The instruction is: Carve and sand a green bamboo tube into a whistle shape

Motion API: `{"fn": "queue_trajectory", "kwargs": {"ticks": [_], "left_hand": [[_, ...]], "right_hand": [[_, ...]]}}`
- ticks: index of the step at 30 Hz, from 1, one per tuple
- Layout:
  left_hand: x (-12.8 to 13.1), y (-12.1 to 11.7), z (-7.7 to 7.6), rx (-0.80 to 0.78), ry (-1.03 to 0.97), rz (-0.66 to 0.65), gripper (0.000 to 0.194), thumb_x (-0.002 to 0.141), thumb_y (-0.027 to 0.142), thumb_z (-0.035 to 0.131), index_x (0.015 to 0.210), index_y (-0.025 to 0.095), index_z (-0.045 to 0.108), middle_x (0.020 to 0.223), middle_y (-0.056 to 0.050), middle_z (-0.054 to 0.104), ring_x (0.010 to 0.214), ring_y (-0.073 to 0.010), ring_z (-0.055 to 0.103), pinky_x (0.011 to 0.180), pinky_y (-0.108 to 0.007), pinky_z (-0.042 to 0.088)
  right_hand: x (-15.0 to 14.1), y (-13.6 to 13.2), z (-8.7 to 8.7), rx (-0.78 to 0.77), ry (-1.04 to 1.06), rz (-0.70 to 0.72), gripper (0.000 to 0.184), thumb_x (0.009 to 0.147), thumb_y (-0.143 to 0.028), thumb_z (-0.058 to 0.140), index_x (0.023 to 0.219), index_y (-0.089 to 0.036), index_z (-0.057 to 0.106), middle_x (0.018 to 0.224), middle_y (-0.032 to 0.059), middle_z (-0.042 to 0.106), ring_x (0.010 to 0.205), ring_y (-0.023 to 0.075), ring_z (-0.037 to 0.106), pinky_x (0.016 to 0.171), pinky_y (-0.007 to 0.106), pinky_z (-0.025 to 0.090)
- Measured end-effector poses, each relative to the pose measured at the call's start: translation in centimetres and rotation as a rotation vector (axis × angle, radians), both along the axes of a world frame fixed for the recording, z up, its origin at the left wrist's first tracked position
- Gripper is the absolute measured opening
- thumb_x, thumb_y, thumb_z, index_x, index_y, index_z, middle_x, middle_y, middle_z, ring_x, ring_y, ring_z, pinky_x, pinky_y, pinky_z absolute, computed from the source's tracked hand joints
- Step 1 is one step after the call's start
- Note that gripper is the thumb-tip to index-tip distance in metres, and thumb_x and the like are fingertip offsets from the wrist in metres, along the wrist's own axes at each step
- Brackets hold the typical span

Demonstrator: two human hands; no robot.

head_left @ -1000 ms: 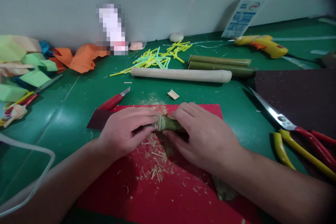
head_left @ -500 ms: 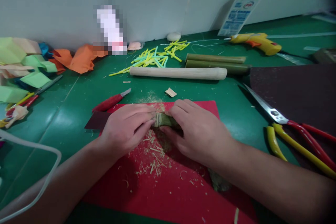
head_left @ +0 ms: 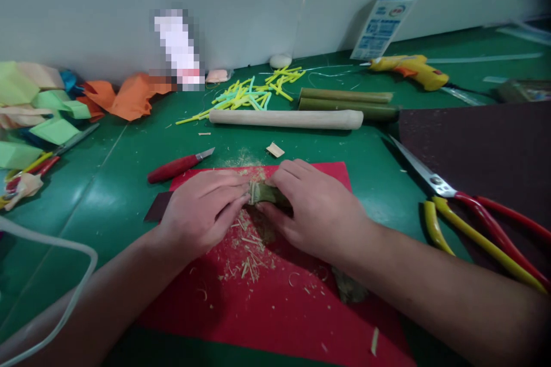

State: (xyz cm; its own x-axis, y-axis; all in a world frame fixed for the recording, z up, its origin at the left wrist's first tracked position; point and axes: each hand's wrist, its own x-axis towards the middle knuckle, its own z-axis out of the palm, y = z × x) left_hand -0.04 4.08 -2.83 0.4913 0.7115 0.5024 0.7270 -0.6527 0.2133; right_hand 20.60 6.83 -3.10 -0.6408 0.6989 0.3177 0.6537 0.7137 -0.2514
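The person's left hand [head_left: 196, 206] and right hand [head_left: 316, 206] are both nearly closed, fingers curled round a short green bamboo tube [head_left: 270, 195] that lies crosswise between them above a red sheet [head_left: 275, 321]. The right hand grips the tube's right part; the left fingers wrap its left end, though whether anything else sits inside that palm is hard to tell. A dark brown flat piece [head_left: 157, 206] shows just beside the left hand, near a red-handled knife with a short metal blade [head_left: 178, 166]. Pale thin shavings [head_left: 252, 264] are scattered over the sheet, which lies on a glossy green counter [head_left: 129, 155]. Beyond are a pale peeled bamboo stick [head_left: 286, 119], two green bamboo lengths [head_left: 346, 102] and a heap of yellow and turquoise straw pieces [head_left: 245, 94]. Metal scissors with red handles [head_left: 439, 182] lie to the right, a yellow glue gun [head_left: 413, 71] farther back, before a pale grey wall [head_left: 258, 0].
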Motion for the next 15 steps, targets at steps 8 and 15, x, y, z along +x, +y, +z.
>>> {"fn": "queue_trajectory", "kwargs": {"ticks": [8, 15], "left_hand": [[0.14, -0.23, 0.11, 0.008, -0.006, -0.002, 0.016, 0.089, 0.016, 0.058, 0.098, 0.012, 0.071, 0.099, -0.009, 0.075, 0.1, -0.0218, 0.069, 0.094, -0.035, 0.054], [0.4, 0.34, 0.4, -0.052, -0.089, 0.03, 0.016, 0.091, 0.02, 0.056, 0.086, 0.015, 0.071, 0.089, -0.006, 0.075, 0.088, -0.0192, 0.071, 0.084, -0.032, 0.057]], "right_hand": [[-0.08, 0.23, 0.16, -0.035, 0.008, -0.013, 0.014, 0.085, -0.03, 0.06, 0.079, -0.019, 0.056, 0.081, 0.0045, 0.058, 0.077, 0.0205, 0.051, 0.065, 0.032, 0.036], [-0.03, 0.12, 0.37, -0.056, -0.015, -0.008, 0.013, 0.085, -0.029, 0.06, 0.081, -0.017, 0.057, 0.083, 0.0057, 0.059, 0.081, 0.0215, 0.052, 0.068, 0.033, 0.037]]}}
